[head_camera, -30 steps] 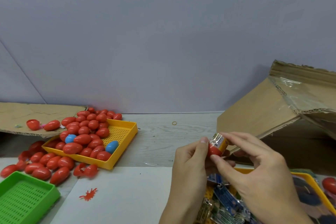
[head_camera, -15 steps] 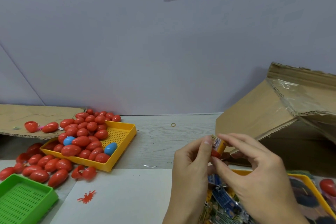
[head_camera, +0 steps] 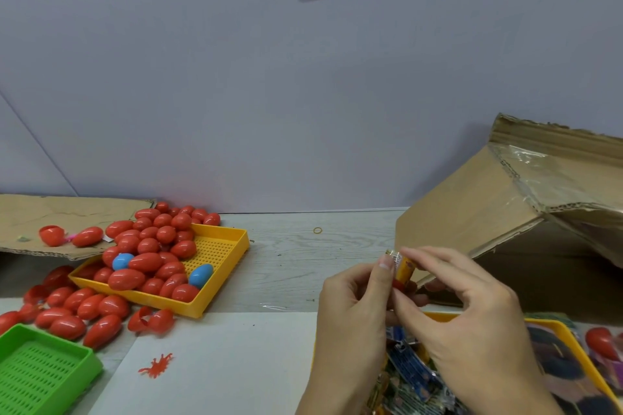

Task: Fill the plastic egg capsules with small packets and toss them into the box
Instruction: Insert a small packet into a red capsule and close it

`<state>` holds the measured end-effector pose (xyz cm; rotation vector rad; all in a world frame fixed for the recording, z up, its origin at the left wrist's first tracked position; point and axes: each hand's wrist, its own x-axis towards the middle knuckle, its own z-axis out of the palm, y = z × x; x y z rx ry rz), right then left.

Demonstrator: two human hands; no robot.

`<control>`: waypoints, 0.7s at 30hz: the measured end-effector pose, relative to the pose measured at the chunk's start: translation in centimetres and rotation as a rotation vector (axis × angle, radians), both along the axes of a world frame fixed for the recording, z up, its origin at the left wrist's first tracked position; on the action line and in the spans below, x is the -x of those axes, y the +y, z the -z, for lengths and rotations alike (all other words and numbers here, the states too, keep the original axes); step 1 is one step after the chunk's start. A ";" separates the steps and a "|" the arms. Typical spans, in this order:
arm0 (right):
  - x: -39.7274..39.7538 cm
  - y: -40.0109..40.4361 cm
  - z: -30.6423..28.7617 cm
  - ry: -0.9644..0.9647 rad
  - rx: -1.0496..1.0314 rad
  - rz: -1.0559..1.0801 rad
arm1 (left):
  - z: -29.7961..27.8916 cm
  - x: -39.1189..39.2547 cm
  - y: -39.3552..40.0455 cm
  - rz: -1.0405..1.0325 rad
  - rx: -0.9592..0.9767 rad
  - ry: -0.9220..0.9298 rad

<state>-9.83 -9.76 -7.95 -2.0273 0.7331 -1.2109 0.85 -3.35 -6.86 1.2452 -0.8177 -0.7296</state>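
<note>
Both hands meet above the near right tray (head_camera: 569, 339) of packets (head_camera: 413, 369). The left hand (head_camera: 352, 308) pinches a red egg half (head_camera: 398, 286); the right hand (head_camera: 472, 323) pinches a folded packet (head_camera: 402, 267) into it. The cardboard box (head_camera: 499, 212) stands just behind.

Small packing workbench, trays (head_camera: 232, 239) heaped with red egg capsules (head_camera: 145, 261), torn cardboard box (head_camera: 472, 212), bare wall (head_camera: 236, 77)

No text, label, brand or number can be read. The yellow packet (head_camera: 403, 268) pinched between both hands carries print too blurred to make out, as do the printed packets (head_camera: 414, 371) lying just below the hands.
</note>
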 end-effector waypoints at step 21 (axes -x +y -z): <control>0.1 -0.1 -0.2 -0.021 -0.034 -0.111 | -0.5 0.2 0.3 0.178 -0.159 0.246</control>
